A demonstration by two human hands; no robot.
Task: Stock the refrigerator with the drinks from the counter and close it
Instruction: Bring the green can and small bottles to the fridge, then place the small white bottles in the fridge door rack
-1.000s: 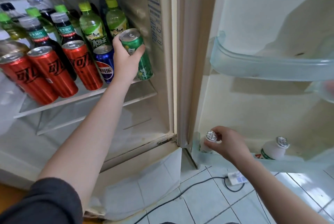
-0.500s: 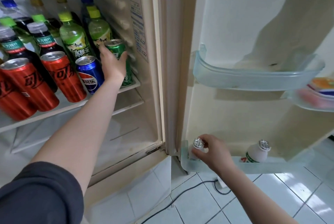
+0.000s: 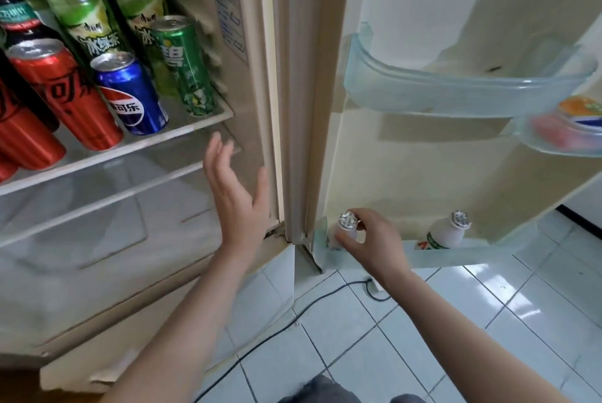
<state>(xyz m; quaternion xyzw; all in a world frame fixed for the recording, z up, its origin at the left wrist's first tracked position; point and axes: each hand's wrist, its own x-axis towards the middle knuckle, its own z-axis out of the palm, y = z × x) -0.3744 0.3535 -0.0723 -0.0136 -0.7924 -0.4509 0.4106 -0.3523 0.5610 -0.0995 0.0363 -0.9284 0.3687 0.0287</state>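
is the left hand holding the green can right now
No: the left hand hangs open below the shelf, while the green can stands ungripped at the shelf's right end.

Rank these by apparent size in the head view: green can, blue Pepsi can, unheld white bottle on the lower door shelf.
1. Green can: tallest.
2. Blue Pepsi can: shorter but wider, so nearly level with the green one.
3. White bottle: clearly smallest, though the door shelf hides its base.

Looks like a home kitchen: old fridge (image 3: 293,77) stuffed with drinks, white tiled floor (image 3: 423,321), loose power cable (image 3: 293,321).
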